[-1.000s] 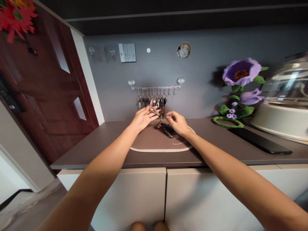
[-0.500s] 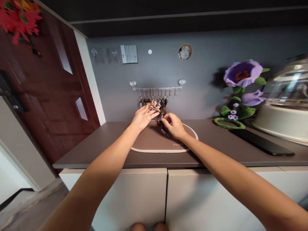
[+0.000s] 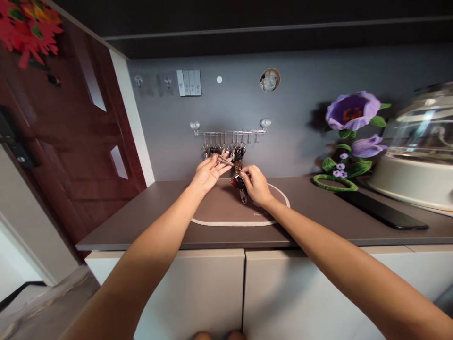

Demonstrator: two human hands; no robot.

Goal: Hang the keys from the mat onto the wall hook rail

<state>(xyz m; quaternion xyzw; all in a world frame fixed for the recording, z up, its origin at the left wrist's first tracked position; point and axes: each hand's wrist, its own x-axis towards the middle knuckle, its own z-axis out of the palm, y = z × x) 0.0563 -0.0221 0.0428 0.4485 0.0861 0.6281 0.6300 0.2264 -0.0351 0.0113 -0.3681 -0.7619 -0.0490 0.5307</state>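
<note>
A clear hook rail on the grey wall holds several key rings side by side. Just in front of and below it, my left hand is palm up, with a thin metallic piece pinched between thumb and forefinger and the other fingers spread. My right hand pinches the top of a bunch of keys, which dangles with a dark red piece and a metal clip. The metallic piece reaches across toward my right fingertips; whether it joins the bunch is too small to tell. An oval brown mat lies beneath.
To the right on the counter are a black phone, purple fuzzy flowers with a green ring base, and a domed appliance. A dark red door stands left, and a dark shelf overhangs.
The dangling bunch has swung and now hangs more upright below my right hand. Both hands stay close to where they were, and the view has shifted slightly.
</note>
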